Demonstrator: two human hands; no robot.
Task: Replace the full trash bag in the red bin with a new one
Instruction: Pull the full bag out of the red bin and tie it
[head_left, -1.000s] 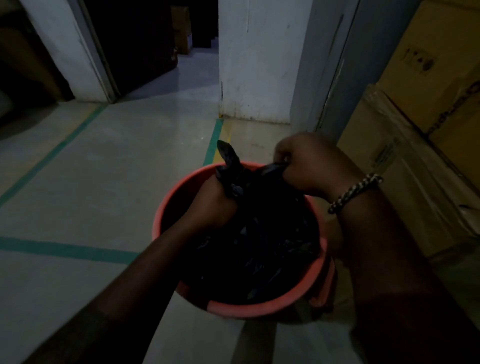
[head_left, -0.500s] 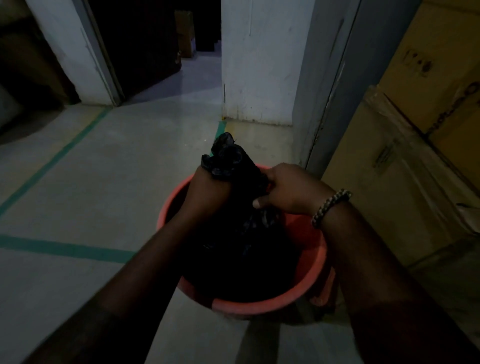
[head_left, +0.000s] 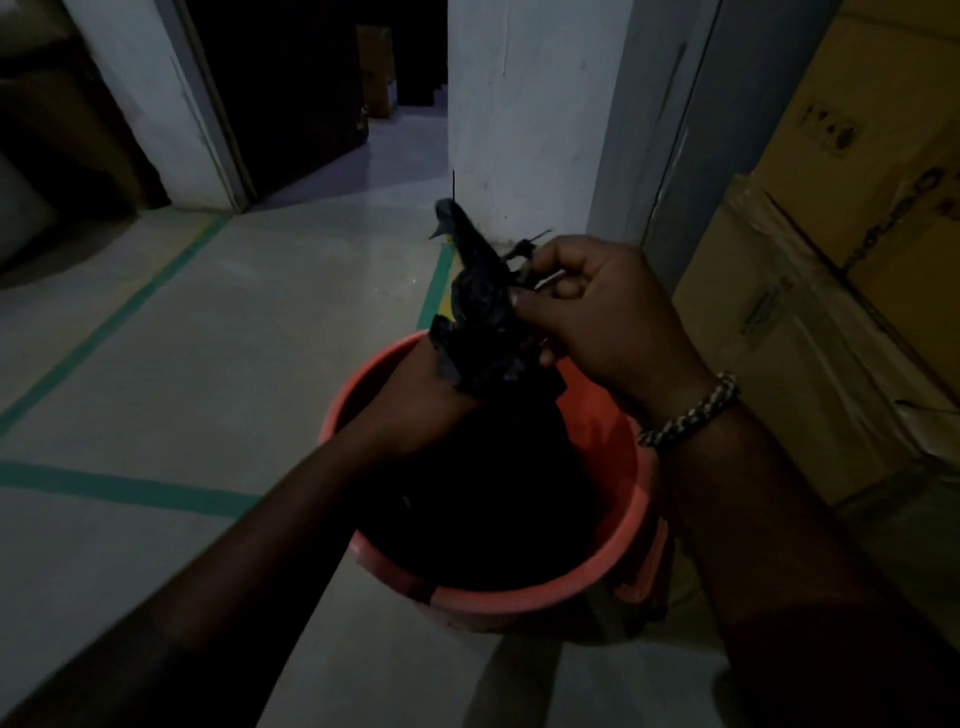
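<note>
A red bin (head_left: 631, 525) stands on the floor below me, with a black trash bag (head_left: 498, 488) filling its inside. The bag's top is gathered into a twisted neck (head_left: 475, 275) that sticks up above the far rim. My left hand (head_left: 415, 395) is closed around the base of that neck. My right hand (head_left: 602, 312), with a braided band at the wrist, pinches the neck higher up from the right. The lower bag is too dark to make out.
Stacked cardboard boxes (head_left: 831, 270) stand close on the right. A white wall corner (head_left: 519, 119) and a grey door frame are just behind the bin. Green tape lines (head_left: 124, 488) cross the grey floor on the left. A dark doorway (head_left: 291, 83) opens at the back.
Both hands have drawn the bag's edges together into one twisted neck and lifted it higher. My right hand moved in from the right rim to grip that neck.
</note>
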